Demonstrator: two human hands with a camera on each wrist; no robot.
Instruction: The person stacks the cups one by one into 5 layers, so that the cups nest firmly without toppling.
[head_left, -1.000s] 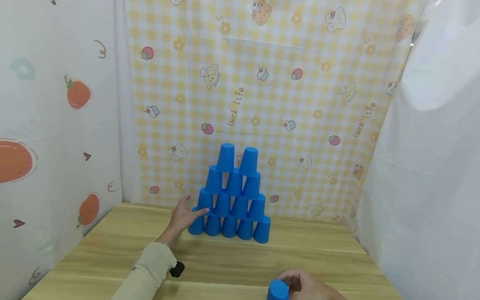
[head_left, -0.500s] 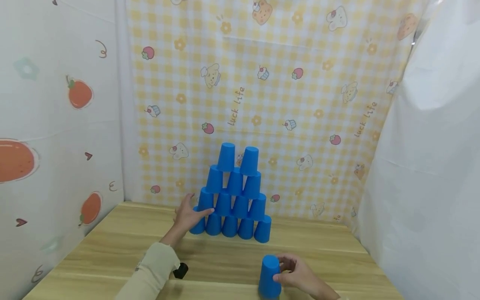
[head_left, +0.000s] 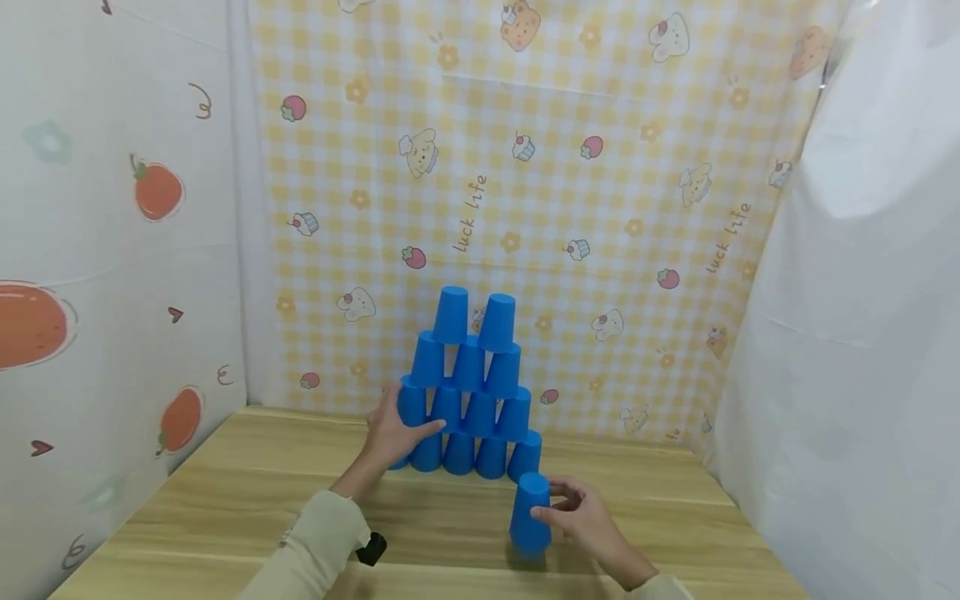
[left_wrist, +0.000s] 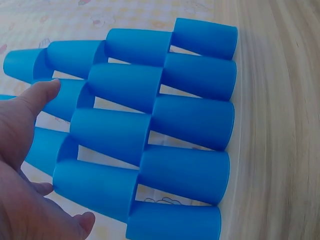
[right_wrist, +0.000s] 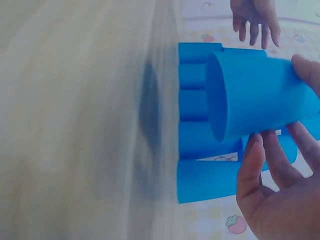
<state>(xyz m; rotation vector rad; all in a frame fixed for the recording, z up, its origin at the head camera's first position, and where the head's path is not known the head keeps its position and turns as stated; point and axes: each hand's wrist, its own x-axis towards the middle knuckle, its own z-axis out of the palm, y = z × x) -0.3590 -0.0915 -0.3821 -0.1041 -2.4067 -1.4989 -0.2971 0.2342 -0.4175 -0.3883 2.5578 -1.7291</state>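
A pyramid of upside-down blue cups (head_left: 459,454) stands on the wooden table, four rows high, with two cups in its top row. My left hand (head_left: 393,433) is at the pyramid's left side, thumb and fingers spread, in front of the lower left cups. In the left wrist view the left hand (left_wrist: 30,165) overlaps the upper cups, fingers extended. My right hand (head_left: 588,517) pinches a single upside-down blue cup (head_left: 531,512) between thumb and fingers, in front of the pyramid's right end. The right wrist view shows this held cup (right_wrist: 265,95) raised off the table, its open mouth facing the tabletop.
The wooden table (head_left: 637,517) reaches back to a yellow checked cloth (head_left: 562,200). White cloth hangs at the left (head_left: 202,275) and right (head_left: 840,333). A small black object (head_left: 372,549) shows by the left sleeve.
My right hand has carried the held cup from the near edge of the view forward toward the pyramid. My left hand has shifted slightly right along the pyramid's left side.
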